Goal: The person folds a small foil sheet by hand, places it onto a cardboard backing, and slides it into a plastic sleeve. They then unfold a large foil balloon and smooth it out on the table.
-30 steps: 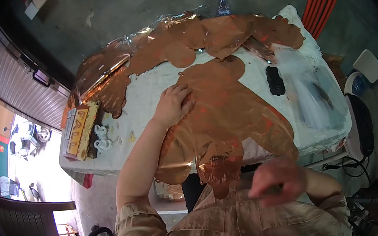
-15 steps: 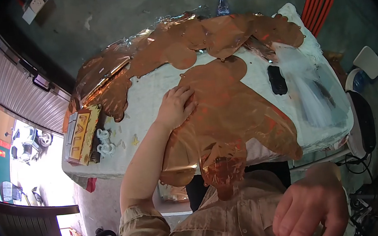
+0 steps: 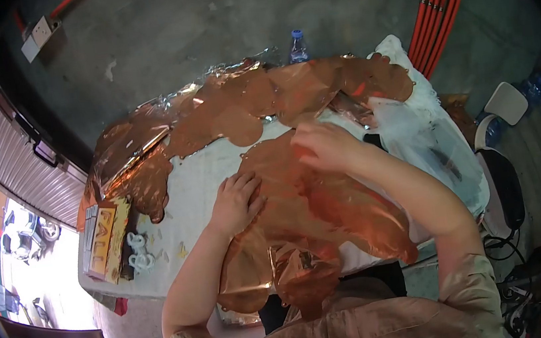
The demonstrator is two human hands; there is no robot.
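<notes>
A flat copper-brown foil balloon (image 3: 287, 200) with rounded lobes lies over the front of the white-covered table, its lower end hanging at my shirt. My left hand (image 3: 238, 203) rests on the balloon's left edge, open, with the fingers stretched out. My right hand (image 3: 324, 146) is at the balloon's upper right lobe, which it mostly covers. Its fingers are curled together against the foil; whatever is between them is hidden. Beneath my right forearm a black object (image 3: 372, 139) shows only in part.
More brown foil balloons (image 3: 224, 111) lie along the table's back edge, with a bottle (image 3: 298, 47) behind. At left are a box (image 3: 106, 241) and white curled pieces (image 3: 138, 252). Clear plastic bags (image 3: 424, 141) lie at right. A chair (image 3: 503, 189) stands beside the table (image 3: 195, 177).
My right hand has moved from low at the right, near my body, up and forward onto the balloon's upper part. My left hand stays on its left edge. The camera view has shifted.
</notes>
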